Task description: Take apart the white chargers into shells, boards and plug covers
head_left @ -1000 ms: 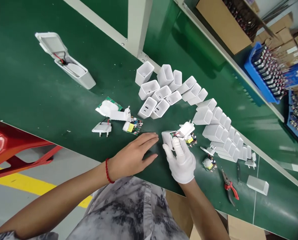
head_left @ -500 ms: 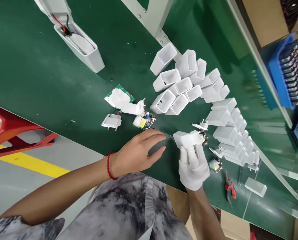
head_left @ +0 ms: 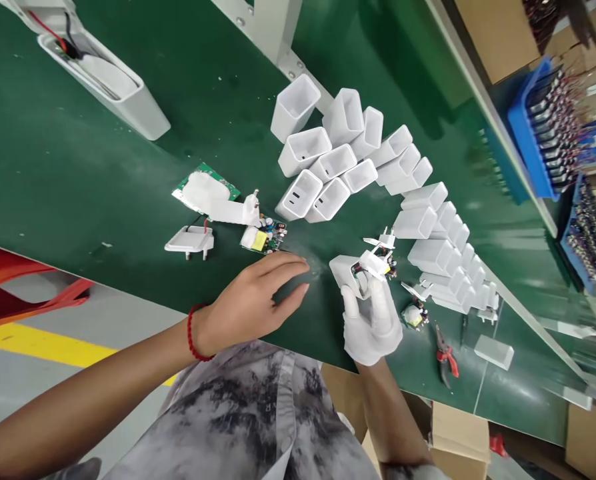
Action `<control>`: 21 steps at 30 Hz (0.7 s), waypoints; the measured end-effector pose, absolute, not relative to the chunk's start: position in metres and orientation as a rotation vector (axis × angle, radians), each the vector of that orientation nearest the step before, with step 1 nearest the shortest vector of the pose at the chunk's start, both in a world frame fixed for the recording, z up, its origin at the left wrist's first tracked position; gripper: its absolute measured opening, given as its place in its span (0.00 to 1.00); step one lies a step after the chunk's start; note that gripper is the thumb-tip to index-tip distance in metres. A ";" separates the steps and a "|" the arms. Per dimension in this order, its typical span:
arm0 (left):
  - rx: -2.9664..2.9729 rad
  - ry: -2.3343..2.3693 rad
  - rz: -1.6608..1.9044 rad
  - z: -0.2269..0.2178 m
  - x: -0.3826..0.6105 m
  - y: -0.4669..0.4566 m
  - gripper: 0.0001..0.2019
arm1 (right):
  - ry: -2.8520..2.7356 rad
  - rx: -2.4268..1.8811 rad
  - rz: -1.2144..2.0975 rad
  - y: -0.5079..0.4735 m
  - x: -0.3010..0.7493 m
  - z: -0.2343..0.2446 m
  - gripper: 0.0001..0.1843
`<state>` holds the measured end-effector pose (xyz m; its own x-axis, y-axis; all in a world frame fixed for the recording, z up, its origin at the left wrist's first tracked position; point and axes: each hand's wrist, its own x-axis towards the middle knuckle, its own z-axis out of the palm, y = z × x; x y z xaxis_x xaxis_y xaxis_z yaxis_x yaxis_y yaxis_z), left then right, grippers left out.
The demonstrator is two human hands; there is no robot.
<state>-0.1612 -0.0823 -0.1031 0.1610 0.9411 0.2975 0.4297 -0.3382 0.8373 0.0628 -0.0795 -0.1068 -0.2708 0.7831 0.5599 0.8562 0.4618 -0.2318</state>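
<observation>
My bare left hand (head_left: 251, 303), a red string at the wrist, rests palm down on the green table (head_left: 78, 173) with fingers stretched out, holding nothing. Just beyond its fingertips lies a small circuit board with a yellow part (head_left: 264, 238). My right hand (head_left: 371, 320), in a white glove, grips a white charger shell (head_left: 345, 272) with a plug cap and board (head_left: 375, 263) sticking out of its open end.
Several empty white shells (head_left: 328, 160) stand in a curved row behind the hands. A plug cap (head_left: 191, 241), a green board with white casing (head_left: 211, 193), red-handled pliers (head_left: 444, 360), a long white housing (head_left: 98, 80) and blue bins of parts (head_left: 543, 127) are around.
The view shifted. My right hand has tilted the charger shell, so the board and plug cap at its open end now show. My left hand stays flat on the table.
</observation>
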 end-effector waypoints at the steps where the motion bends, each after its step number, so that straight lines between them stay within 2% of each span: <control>1: 1.862 1.298 1.127 -0.103 -0.161 -0.082 0.10 | -2.087 -1.360 -0.146 -0.079 0.064 -0.106 0.38; 9: 1.871 1.309 1.131 -0.102 -0.159 -0.079 0.09 | -2.262 -1.494 -0.253 -0.078 0.069 -0.104 0.30; 16: 1.823 1.310 1.125 -0.104 -0.159 -0.080 0.10 | -2.295 -1.373 -0.305 -0.077 0.078 -0.106 0.34; 21: 1.818 1.300 1.137 -0.104 -0.159 -0.080 0.11 | -2.307 -1.375 -0.309 -0.071 0.074 -0.103 0.31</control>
